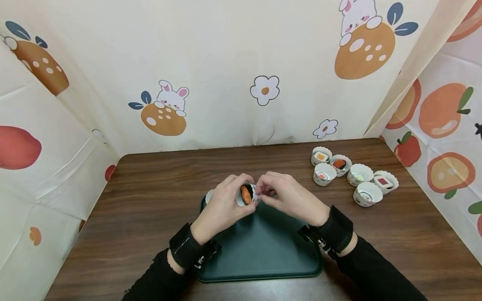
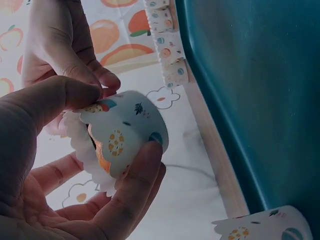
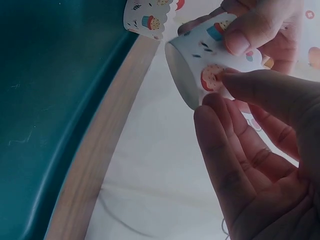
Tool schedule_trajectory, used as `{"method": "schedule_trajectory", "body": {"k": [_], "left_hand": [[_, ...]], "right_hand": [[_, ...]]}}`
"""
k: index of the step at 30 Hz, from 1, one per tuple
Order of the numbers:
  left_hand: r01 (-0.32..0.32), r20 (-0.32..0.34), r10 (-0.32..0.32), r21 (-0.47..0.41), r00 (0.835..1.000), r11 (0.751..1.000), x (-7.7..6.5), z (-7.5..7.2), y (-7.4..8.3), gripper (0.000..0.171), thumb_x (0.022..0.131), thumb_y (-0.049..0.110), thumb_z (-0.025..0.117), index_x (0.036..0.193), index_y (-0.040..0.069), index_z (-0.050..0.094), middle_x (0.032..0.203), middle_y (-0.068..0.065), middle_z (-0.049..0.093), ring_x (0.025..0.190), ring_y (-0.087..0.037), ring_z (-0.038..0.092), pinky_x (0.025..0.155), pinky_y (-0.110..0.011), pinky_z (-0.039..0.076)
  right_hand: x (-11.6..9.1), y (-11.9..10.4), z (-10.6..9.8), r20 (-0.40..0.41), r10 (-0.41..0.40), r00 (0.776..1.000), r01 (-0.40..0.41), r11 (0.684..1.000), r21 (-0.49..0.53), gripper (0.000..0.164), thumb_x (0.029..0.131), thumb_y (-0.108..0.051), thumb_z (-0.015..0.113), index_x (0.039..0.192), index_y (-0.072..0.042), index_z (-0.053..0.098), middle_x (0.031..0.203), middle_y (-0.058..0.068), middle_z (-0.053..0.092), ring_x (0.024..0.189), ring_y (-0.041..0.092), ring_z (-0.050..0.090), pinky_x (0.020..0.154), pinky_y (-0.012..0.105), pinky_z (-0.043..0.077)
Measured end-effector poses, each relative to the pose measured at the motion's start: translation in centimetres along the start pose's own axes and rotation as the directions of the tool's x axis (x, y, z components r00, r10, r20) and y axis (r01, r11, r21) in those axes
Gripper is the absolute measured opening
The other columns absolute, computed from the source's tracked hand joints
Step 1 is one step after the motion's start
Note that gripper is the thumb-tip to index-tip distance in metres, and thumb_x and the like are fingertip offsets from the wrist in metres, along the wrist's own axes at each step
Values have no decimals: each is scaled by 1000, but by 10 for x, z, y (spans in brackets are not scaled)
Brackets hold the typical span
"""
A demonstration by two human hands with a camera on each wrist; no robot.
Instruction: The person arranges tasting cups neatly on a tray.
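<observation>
My left hand (image 1: 225,201) grips a white baking cup (image 2: 131,117) with a scalloped rim and printed cupcakes, thumb and fingers around its side. Inside the cup is a toy-like sushi piece (image 1: 246,195), orange on top with a black band. From the other side, my right hand (image 1: 283,195) pinches the cup at its rim with thumb and forefinger. Both hands are over the far part of a dark green tray (image 1: 269,251). A second baking cup (image 1: 209,195) is at the tray's far left corner, partly hidden behind my left hand.
To the right of the tray, several baking cups (image 1: 368,194) cluster on the wooden table (image 1: 150,217). Most have small coloured pieces inside, including another orange-topped sushi piece (image 1: 339,163). A printed cloth (image 1: 226,50) hangs along the table's far edge and both sides.
</observation>
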State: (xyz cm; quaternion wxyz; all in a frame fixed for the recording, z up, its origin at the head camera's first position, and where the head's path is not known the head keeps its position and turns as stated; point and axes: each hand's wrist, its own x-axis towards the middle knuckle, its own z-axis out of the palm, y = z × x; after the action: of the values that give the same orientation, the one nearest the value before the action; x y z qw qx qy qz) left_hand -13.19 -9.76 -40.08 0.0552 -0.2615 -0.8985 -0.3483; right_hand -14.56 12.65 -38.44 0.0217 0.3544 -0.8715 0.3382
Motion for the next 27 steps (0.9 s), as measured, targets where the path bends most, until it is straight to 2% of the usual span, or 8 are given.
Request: {"method": "schedule_trajectory", "body": {"k": [6, 10, 15, 19, 24, 27], "left_hand": [[-19, 64, 18, 18, 998, 1000, 2, -4, 3, 41, 88, 19, 86, 124, 15, 68, 114, -7, 68, 91, -18, 60, 69, -22, 50], [-49, 93, 43, 61, 995, 997, 5, -8, 3, 43, 86, 19, 87, 124, 13, 68, 108, -7, 68, 85, -17, 61, 66, -19, 49], [-85, 132, 69, 122, 989, 989, 11, -15, 3, 41, 85, 21, 88, 122, 13, 70, 103, -6, 69, 84, -17, 63, 70, -22, 52], [-102, 174, 79, 131, 981, 986, 15, -23, 3, 40, 86, 20, 88, 121, 14, 70, 103, -5, 70, 88, -19, 66, 75, -26, 55], [-103, 228, 69, 140, 971, 985, 22, -30, 1, 41, 86, 22, 88, 122, 12, 70, 105, -4, 73, 90, -19, 67, 78, -26, 57], [-96, 254, 57, 143, 966, 985, 27, -33, 0, 40, 87, 23, 88, 121, 12, 71, 105, -3, 74, 89, -17, 67, 74, -25, 57]], "right_hand": [[-5, 3, -1, 26, 8, 1000, -8, 1000, 10, 14, 95, -9, 82, 101, -17, 72, 98, -4, 70, 87, 4, 67, 80, 27, 62], [-8, 6, -5, 38, 6, 999, -7, 1000, 28, 13, 95, -12, 83, 102, -18, 72, 99, -5, 71, 89, 4, 68, 82, 29, 63], [-14, 10, -21, -8, 35, 999, -35, 999, 25, 14, 95, -13, 83, 103, -16, 73, 98, -7, 71, 89, 4, 70, 82, 34, 63], [-18, 12, -33, -51, 73, 996, -73, 997, 7, 13, 95, -15, 83, 103, -20, 73, 98, -10, 71, 89, 3, 70, 82, 35, 63], [-21, 14, -44, -60, 104, 993, -103, 994, 17, 13, 97, -16, 81, 102, -24, 73, 98, -11, 72, 91, 4, 70, 84, 33, 62], [-23, 15, -50, -73, 104, 992, -102, 995, 21, 13, 97, -15, 81, 102, -23, 73, 99, -10, 73, 91, 4, 70, 83, 32, 62]]}}
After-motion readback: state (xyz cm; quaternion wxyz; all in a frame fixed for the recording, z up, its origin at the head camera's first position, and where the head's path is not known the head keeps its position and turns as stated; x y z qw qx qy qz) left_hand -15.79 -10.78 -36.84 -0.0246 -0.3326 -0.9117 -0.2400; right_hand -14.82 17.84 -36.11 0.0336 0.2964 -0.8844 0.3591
